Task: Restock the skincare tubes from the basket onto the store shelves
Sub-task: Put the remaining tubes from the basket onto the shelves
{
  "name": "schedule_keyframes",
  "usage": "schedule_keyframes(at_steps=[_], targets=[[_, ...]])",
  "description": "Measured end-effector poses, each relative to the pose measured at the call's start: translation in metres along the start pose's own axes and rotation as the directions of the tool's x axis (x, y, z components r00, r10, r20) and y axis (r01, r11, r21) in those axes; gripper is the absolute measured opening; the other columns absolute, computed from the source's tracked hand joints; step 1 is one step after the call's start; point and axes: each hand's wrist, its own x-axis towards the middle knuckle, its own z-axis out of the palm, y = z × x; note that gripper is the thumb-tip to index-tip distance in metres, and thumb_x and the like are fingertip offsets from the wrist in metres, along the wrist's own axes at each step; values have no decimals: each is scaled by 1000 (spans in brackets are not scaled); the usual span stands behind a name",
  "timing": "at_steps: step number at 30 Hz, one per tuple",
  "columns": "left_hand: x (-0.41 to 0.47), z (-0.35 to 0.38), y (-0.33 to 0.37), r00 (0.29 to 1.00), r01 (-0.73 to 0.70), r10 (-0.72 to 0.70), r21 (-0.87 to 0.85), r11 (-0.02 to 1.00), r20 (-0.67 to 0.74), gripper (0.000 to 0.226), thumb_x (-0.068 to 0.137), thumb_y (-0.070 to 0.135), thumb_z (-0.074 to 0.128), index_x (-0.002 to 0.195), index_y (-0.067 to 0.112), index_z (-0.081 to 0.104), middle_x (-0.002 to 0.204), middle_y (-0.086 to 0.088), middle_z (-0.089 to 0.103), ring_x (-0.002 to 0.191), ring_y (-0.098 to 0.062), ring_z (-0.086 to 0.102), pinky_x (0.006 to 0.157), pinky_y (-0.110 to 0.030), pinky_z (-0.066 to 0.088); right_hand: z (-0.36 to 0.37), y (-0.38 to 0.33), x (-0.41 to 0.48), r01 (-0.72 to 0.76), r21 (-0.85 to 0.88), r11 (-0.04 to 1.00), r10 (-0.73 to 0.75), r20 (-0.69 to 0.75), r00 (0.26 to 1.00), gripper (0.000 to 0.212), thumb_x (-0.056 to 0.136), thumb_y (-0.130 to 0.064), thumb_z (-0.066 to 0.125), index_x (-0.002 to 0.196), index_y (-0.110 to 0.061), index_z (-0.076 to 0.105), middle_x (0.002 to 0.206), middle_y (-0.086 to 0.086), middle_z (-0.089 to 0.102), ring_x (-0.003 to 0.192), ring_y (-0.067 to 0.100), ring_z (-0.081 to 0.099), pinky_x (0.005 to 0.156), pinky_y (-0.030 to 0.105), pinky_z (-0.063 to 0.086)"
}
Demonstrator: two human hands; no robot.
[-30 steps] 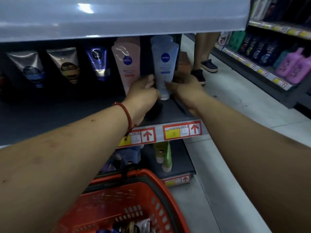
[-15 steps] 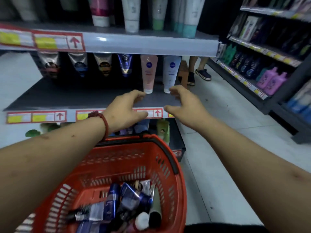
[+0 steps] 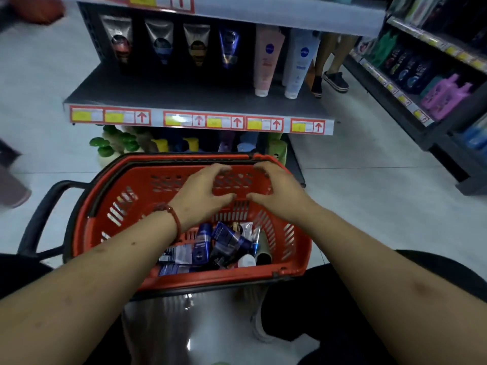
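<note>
While both forearms reach in from the bottom of the frame, the left hand [image 3: 200, 198] and the right hand [image 3: 279, 192] hover side by side over the red basket [image 3: 87, 206] at centre frame, thumbs nearly meeting. The fingers [image 3: 212, 170] on both hands are loosely curved and spread, and there's nothing in either grasp. A red cord bracelet [image 3: 174, 217] rings the left wrist.

Down in the basket bottom, below the wrists, lies the pile of skincare tubes [image 3: 208, 250], mostly dark blue and silver, pointing every which way, with a white cap [image 3: 246, 260] showing at the pile's right. The basket's black handle [image 3: 39, 219] swings out toward the left of the frame.

Past the basket's far rim, green-capped bottles [image 3: 113, 140] crowd the lower shelf. Above that comes the grey shelf [image 3: 171, 96], with red-bordered price labels [image 3: 197, 119] along its front edge. Standing cap-down at its right end are a pink tube [image 3: 266, 59] and a white tube [image 3: 300, 61], just beside each other. Left of them, at the back, stand four dark tubes [image 3: 160, 40].

Upper right, another person's legs [image 3: 329, 61] stand in the aisle, and purple bottles [image 3: 442, 96] sit on the facing shelves.
</note>
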Motion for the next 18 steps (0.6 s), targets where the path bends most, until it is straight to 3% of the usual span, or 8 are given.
schedule_keyframes(at_steps=[4, 10, 13, 18], targets=[[-10, 20, -28, 990, 136, -134, -44, 990, 49, 60, 86, 33, 78, 139, 23, 53, 140, 3, 59, 131, -15, 53, 112, -35, 42, 21, 18, -8, -117, 23, 993, 115, 79, 990, 71, 84, -33, 79, 145, -21, 44, 142, 2, 53, 127, 20, 53, 103, 28, 42], [-11, 46, -55, 971, 206, -186, -129, 970, 147, 49, 89, 29, 76, 133, 33, 56, 135, 10, 60, 126, -12, 55, 109, -39, 46, 43, 31, -1, -214, 84, 973, 194, 194, 962, 69, 84, -31, 80, 143, -19, 46, 138, 2, 56, 123, 18, 55, 94, 22, 40], [-6, 59, -66, 962, 252, -229, -160, 954, 147, 47, 88, 27, 77, 130, 32, 58, 128, 12, 62, 119, -10, 58, 105, -36, 50, 56, 36, 7, -239, 98, 966, 210, 239, 948, 62, 82, -32, 81, 135, -21, 51, 128, -1, 61, 116, 17, 59, 92, 26, 46], [3, 78, -94, 914, 308, -274, -70, 949, 300, 50, 88, 29, 77, 133, 31, 56, 130, 8, 63, 118, -13, 60, 101, -37, 52, 73, 54, 24, -272, 44, 961, 246, 310, 919, 63, 81, -30, 82, 134, -17, 52, 128, 2, 62, 113, 21, 61, 91, 30, 48]])
